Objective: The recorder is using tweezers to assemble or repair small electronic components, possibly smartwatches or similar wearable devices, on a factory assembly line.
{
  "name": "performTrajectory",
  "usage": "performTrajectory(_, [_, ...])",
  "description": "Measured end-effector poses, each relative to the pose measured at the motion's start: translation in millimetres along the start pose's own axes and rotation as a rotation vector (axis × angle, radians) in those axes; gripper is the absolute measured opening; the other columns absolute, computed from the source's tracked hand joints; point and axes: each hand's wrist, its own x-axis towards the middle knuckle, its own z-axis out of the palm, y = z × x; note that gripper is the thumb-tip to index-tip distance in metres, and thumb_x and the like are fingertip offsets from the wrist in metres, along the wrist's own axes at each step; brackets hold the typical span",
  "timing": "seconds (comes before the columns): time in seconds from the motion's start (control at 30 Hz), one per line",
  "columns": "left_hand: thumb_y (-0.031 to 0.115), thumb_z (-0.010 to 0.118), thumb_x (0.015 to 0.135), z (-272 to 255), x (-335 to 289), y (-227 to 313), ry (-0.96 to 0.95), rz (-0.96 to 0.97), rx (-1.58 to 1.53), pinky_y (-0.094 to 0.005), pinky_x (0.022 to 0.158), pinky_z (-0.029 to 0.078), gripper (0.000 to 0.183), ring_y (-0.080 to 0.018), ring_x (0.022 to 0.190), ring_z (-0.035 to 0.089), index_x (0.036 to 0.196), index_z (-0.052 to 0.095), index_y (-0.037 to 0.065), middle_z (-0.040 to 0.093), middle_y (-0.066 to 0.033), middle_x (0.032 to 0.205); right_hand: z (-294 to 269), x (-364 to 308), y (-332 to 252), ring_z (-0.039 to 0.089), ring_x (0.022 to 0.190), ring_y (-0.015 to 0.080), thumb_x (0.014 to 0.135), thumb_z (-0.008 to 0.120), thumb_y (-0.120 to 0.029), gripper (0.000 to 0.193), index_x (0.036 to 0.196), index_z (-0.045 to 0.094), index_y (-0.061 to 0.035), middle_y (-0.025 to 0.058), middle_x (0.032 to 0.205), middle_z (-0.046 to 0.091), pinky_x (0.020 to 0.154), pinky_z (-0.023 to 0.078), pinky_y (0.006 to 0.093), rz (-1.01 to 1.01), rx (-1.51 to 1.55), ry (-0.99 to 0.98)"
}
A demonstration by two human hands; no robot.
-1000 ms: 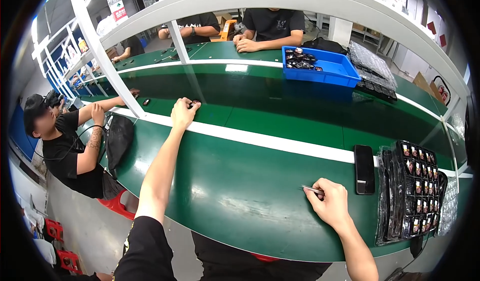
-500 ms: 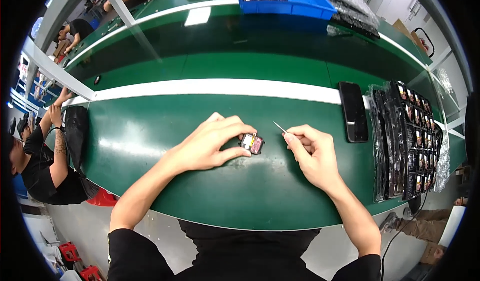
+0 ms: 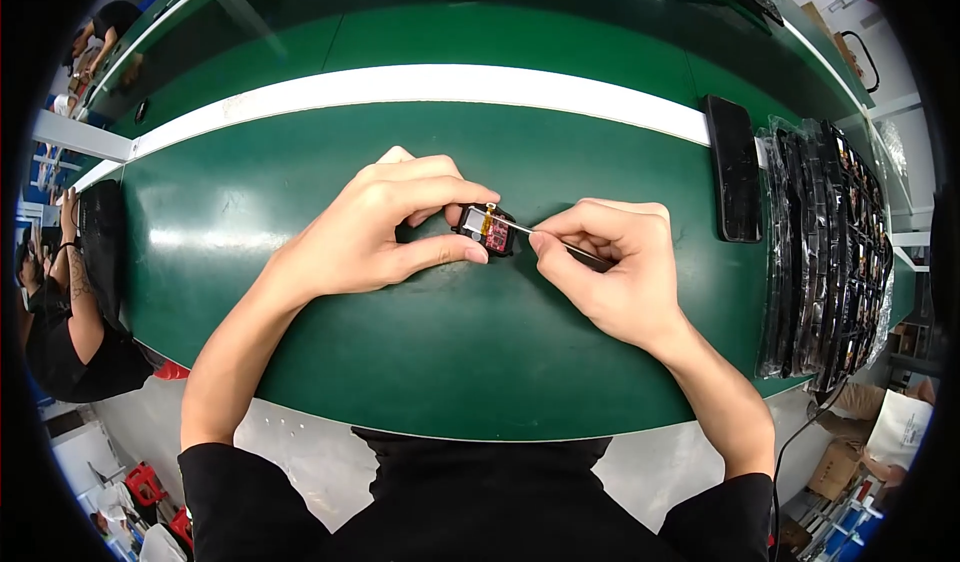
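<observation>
A small opened watch body [image 3: 497,240] rests at the middle of the green bench, its inside facing up. In it a silver block, a yellow flex strip and a reddish circuit board show. My left hand [image 3: 380,227] pinches it, forefinger on the far edge and thumb on the near left side. From the right, my right hand [image 3: 615,267] grips a slim pointed metal tool [image 3: 518,226] with a dark rear part, between thumb and fingers. Its tip lies over the watch body near the yellow strip; whether it touches I cannot tell.
A black phone [image 3: 735,172] lies at the right, beside stacked black trays [image 3: 825,252] holding several small parts in clear plastic. A white rail [image 3: 430,84] crosses behind my hands. At the left sit a black bag [image 3: 100,252] and another person [image 3: 70,312].
My right hand has brought the tool's tip leftward, from beside the watch body to over it. My left hand keeps its pinch. The whole view has shifted, with the far blue bin now out of sight.
</observation>
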Motion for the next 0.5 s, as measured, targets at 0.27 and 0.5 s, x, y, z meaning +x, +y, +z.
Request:
performTrajectory(0.27, [0.024,0.098,0.08,-3.5,0.8,4.8,-0.016,-0.057,0.016,-0.0353,0.08,0.04,0.056,-0.0191,0.077,0.049,0.132,0.084,0.011,0.07,-0.0012,0.095,6.9,2.2,1.5,0.054,0.052,0.0086,0.086,0.079,0.002,0.003,0.085,0.077,0.0038,0.0073,0.067,0.069,0.049,0.039,0.0293,-0.01,0.023,0.054])
performTrajectory(0.5, [0.024,0.099,0.076,-5.9,1.6,5.2,-0.039,-0.068,0.026,-0.0351,0.079,0.04,0.059,-0.0182,0.073,0.048,0.13,0.082,0.007,0.068,-0.002,0.092,4.7,3.2,4.1,0.057,0.051,0.0103,0.086,0.079,0.002,0.001,0.086,0.079,0.0029,0.0071,0.068,0.07,0.049,0.041,0.0302,-0.017,0.017,0.054])
